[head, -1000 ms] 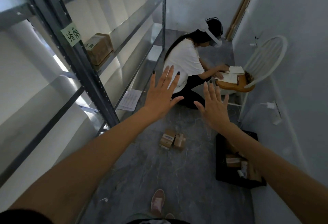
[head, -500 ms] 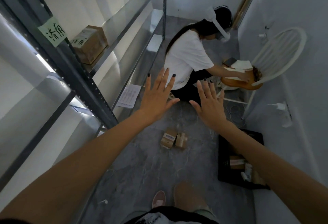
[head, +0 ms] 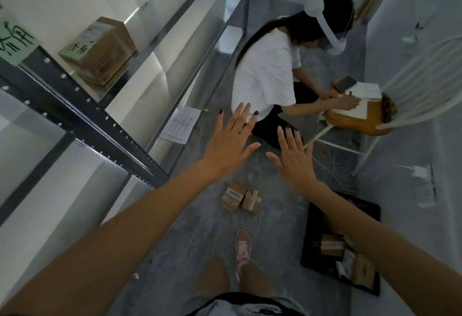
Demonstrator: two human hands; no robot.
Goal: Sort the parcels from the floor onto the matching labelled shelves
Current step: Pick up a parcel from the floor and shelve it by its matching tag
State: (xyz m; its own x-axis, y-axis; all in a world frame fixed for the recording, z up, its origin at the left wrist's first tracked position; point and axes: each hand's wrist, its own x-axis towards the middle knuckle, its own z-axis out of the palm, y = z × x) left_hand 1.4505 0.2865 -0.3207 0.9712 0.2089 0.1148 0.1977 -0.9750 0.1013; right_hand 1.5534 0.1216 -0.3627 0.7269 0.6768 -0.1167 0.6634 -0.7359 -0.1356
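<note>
A: The left hand [head: 228,144], how is it?
B: Flat, fingers straight and spread, holding nothing, stretched out above the grey floor [head: 190,240]. The right hand [head: 293,160], at its three o'clock, is spread and empty too.
A: And the parcels?
B: Two small brown cardboard parcels [head: 233,195] lie touching on the floor, at six o'clock from both hands. More sit in a flat black tray [head: 362,208] at four o'clock. A larger brown cardboard box [head: 100,50] with a green handwritten label stands on the grey metal shelf [head: 140,48] at ten o'clock.
A: Anyone else?
B: A person in a white shirt [head: 265,75] crouches at one o'clock, writing on a wooden-seated white wire chair [head: 360,120].
</note>
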